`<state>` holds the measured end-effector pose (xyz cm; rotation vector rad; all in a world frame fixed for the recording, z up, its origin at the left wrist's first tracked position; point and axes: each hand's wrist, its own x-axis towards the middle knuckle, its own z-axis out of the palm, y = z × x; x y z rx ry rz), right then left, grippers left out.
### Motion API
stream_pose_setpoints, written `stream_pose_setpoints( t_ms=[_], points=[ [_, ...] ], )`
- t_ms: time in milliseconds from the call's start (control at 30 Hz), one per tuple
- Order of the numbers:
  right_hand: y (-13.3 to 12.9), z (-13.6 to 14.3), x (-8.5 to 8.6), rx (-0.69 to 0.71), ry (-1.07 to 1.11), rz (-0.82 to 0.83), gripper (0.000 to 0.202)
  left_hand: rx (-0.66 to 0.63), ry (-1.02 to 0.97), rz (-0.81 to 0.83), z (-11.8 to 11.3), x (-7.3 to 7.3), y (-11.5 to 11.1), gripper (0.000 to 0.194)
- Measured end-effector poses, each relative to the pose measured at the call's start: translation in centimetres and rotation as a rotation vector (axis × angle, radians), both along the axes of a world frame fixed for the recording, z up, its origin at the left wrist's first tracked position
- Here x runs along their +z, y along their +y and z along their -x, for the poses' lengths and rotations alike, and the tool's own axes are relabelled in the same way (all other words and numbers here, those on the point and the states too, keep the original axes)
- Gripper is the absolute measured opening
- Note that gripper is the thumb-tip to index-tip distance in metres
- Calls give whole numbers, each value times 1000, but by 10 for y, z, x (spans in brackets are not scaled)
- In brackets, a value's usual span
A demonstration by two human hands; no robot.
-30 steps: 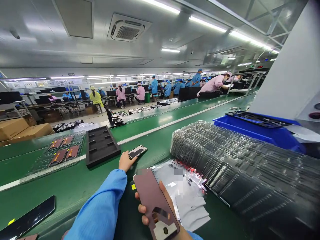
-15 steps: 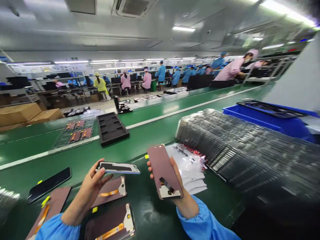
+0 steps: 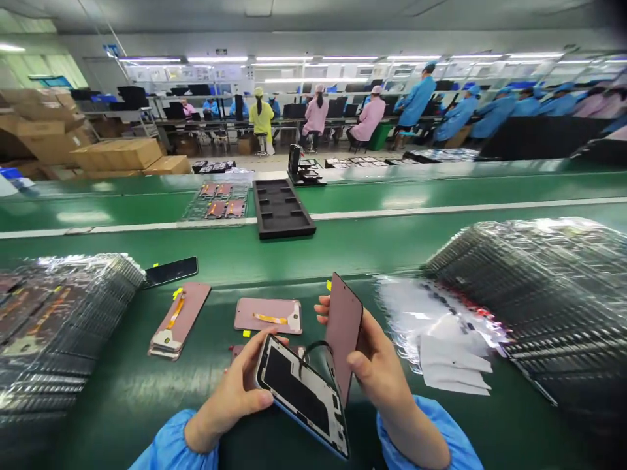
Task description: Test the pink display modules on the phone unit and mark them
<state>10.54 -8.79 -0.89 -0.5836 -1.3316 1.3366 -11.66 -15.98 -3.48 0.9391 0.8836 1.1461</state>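
My left hand (image 3: 240, 391) grips the upper left end of a phone frame (image 3: 298, 395), blue-edged with a black and pale inside turned up. My right hand (image 3: 379, 359) holds a phone screen (image 3: 343, 333) by its edge, reddish-brown back showing, tilted nearly upright. A dark flex cable (image 3: 316, 349) arches between frame and screen near their meeting edges; whether it is joined at both ends I cannot tell. Just behind lies another screen (image 3: 269, 315) with an orange flex cable, and a further one is partly hidden behind my left hand.
Stacked clear trays stand at left (image 3: 53, 326) and right (image 3: 553, 281). White sheets (image 3: 441, 326) lie right of my hands. Stacked screens (image 3: 181, 320) and a dark phone (image 3: 172, 271) lie left. A black tray (image 3: 284, 209) sits across the bench. Co-workers are in the background.
The view has swung left. My hands have come together; the frame is turned with its inside up, and the screen now stands edge-on beside it.
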Motion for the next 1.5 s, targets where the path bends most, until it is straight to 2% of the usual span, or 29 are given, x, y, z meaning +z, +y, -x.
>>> stream_pose_setpoints(
  t_ms=[133,233,467,900,1033,1200,1500],
  points=[
    [0,7,-7,-2,-23,-17,67,-99,-48,-59,-1,-10,-2,84],
    [1,8,-8,-31,-39,-32,66,-119,-89,-65,-5,-10,-3,81],
    [-1,5,-6,-10,-263,-212,67,-60,-136,-12,-10,0,-4,79],
    [2,-4,0,-70,-598,-511,63,-47,-186,3,-12,1,-4,77],
    [0,-6,3,-32,-645,-518,63,-21,-158,-7,-11,-1,-5,79],
    [-3,-8,4,80,-656,-498,64,12,-112,-45,-10,-4,-5,80],
    [-15,1,-7,189,-840,-466,65,34,-129,-106,-15,5,-7,79]
  ],
)
